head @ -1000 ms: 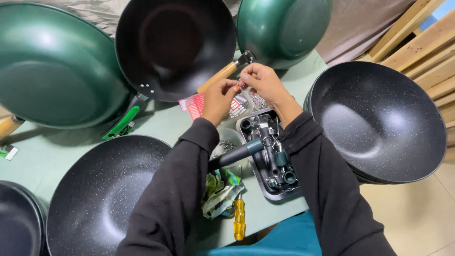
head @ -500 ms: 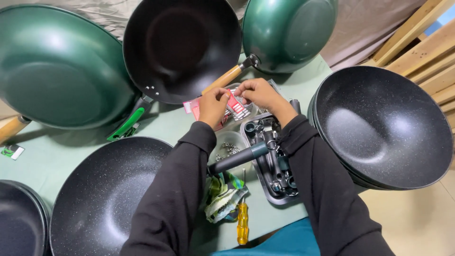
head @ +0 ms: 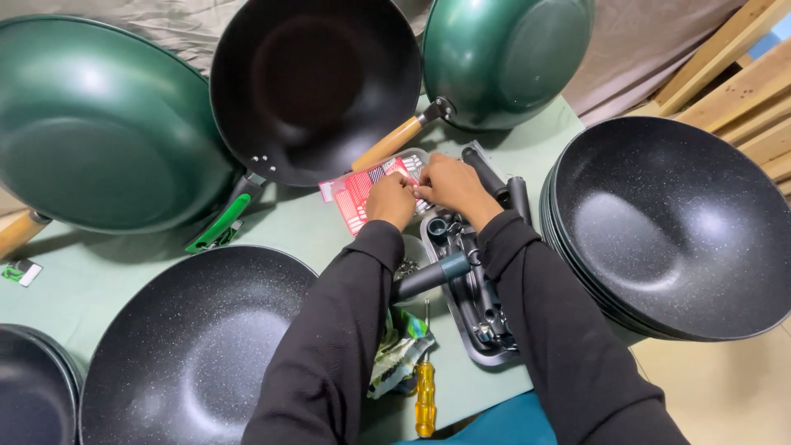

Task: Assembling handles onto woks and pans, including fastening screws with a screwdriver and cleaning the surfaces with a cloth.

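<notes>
Our left hand (head: 390,200) and right hand (head: 447,183) have moved farther out, fingers now pinched on the red-and-white packet (head: 362,194) between the pans.

Pale green table (head: 107,276), grey cloth backdrop (head: 643,49), wooden slats (head: 733,78).

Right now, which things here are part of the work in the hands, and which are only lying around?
In hand:
- left hand and right hand, both on the red and white packet
- grey tray of handle parts just below them

Lying about:
- yellow screwdriver
- green-handled black pan
- speckled pan stack
- green pans
</notes>
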